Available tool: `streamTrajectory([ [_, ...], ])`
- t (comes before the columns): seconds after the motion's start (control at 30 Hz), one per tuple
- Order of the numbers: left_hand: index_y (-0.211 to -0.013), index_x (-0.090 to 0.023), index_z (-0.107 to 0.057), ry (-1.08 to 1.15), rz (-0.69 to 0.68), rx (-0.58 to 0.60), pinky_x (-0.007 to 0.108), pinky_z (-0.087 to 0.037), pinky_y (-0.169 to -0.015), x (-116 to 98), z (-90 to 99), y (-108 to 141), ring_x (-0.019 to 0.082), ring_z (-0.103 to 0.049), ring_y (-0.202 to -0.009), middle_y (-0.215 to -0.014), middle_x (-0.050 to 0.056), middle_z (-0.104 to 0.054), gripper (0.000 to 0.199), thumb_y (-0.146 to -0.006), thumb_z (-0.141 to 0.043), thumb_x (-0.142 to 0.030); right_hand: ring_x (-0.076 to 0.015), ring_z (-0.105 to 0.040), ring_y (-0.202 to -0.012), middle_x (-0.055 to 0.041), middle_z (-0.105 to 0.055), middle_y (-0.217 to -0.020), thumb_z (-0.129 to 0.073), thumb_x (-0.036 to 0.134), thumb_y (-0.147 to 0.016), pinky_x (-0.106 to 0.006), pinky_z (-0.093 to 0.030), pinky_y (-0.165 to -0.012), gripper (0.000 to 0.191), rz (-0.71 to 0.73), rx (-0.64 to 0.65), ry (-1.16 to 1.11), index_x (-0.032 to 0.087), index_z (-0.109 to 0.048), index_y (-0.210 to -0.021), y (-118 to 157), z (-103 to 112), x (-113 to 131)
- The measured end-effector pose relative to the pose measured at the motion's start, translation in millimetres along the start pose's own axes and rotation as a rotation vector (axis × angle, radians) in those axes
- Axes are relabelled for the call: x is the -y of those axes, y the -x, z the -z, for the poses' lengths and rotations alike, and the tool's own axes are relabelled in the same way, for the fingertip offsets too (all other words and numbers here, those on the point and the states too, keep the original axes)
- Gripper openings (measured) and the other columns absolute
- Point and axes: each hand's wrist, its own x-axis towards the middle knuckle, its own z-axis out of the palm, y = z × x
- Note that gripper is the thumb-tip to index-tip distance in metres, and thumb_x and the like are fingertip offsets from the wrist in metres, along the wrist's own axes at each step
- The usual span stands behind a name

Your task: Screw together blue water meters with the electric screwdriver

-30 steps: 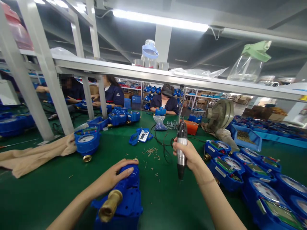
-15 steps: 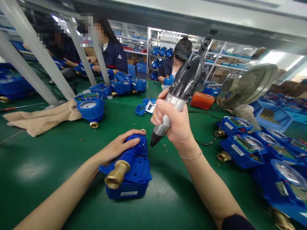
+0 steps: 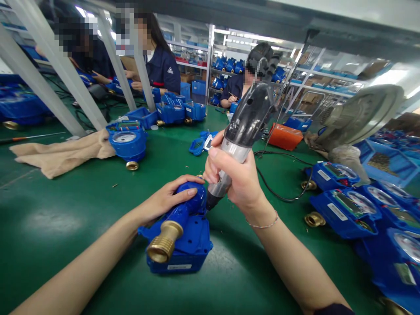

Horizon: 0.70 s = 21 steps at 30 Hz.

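Note:
A blue meter body (image 3: pixel 193 236) with a brass threaded end (image 3: pixel 161 247) lies on the green table (image 3: pixel 108 227). My left hand (image 3: pixel 179 192) rests over its rounded blue part, fingers curved around it. In my right hand (image 3: pixel 232 170) is a black and silver electric screwdriver (image 3: pixel 246 122), pointing down and left. Its dark tip is at the right edge of the blue body; whether it touches cannot be made out. A blue frame (image 3: pixel 197 146) and a small white display part lie beyond my hands.
Several blue meters (image 3: pixel 344 212) stand at the right, near a blue bin (image 3: pixel 387 162) and a fan (image 3: pixel 364 116). An orange box (image 3: pixel 285 136) and black cable lie behind. At left are a beige cloth (image 3: pixel 65 153) and another meter (image 3: pixel 127 140). People sit across.
The screwdriver in my right hand has come down and closer to the blue body's right edge. The view has shifted slightly. My left hand stays on the body.

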Motion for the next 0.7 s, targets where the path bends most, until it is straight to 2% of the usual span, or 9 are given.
streamTrajectory([
  [0.17, -0.127, -0.026, -0.057, -0.016, -0.006, -0.015, 0.034, -0.037, -0.108, -1.6, -2.4, 0.5, 0.028, -0.051, -0.125, -0.132, -0.001, -0.06, 0.049, -0.087, -0.058, -0.053, -0.0065, -0.044, -0.038, 0.0105, -0.051, -0.047, -0.069, 0.024, -0.076, -0.021, -0.039, -0.044, 0.02, -0.113, -0.027, 0.015, 0.019, -0.052, -0.083, 11.6, -0.5, -25.2],
  [0.23, -0.125, -0.025, -0.057, -0.024, -0.012, -0.017, 0.034, -0.036, -0.108, -3.0, -3.2, 0.5, 0.028, -0.051, -0.124, -0.13, 0.0, -0.061, 0.047, -0.086, -0.059, -0.052, -0.0063, -0.044, -0.038, 0.0106, -0.051, -0.047, -0.068, 0.022, -0.076, -0.021, -0.039, -0.045, 0.017, -0.112, -0.062, 0.019, 0.019, -0.052, -0.083, 14.5, 1.0, -29.9],
  [0.37, -0.117, -0.022, -0.059, -0.021, -0.037, 0.017, 0.037, -0.034, -0.108, -8.1, -4.1, 0.6, 0.027, -0.052, -0.121, -0.128, 0.003, -0.061, 0.039, -0.088, -0.057, -0.048, -0.0061, -0.043, -0.037, 0.0105, -0.051, -0.047, -0.066, 0.019, -0.076, -0.021, -0.038, -0.044, 0.014, -0.076, -0.128, 0.02, 0.019, -0.053, -0.08, 16.0, 5.2, -30.7],
  [0.57, -0.111, -0.024, -0.06, -0.002, -0.049, 0.02, 0.038, -0.032, -0.108, -12.7, -5.7, 1.3, 0.026, -0.051, -0.121, -0.127, 0.002, -0.06, 0.032, -0.088, -0.058, -0.045, -0.0059, -0.043, -0.036, 0.01, -0.051, -0.047, -0.069, 0.022, -0.077, -0.02, -0.038, -0.043, 0.017, -0.091, -0.085, -0.003, 0.019, -0.052, -0.079, 16.0, 8.5, -32.6],
  [0.7, -0.112, -0.025, -0.06, 0.005, -0.036, 0.021, 0.037, -0.034, -0.107, -8.8, -4.3, 1.1, 0.027, -0.052, -0.12, -0.127, 0.001, -0.061, 0.034, -0.087, -0.059, -0.048, -0.006, -0.042, -0.036, 0.0104, -0.051, -0.047, -0.069, 0.023, -0.077, -0.02, -0.038, -0.043, 0.02, -0.085, -0.054, -0.04, 0.02, -0.051, -0.084, 16.9, 8.0, -31.4],
])
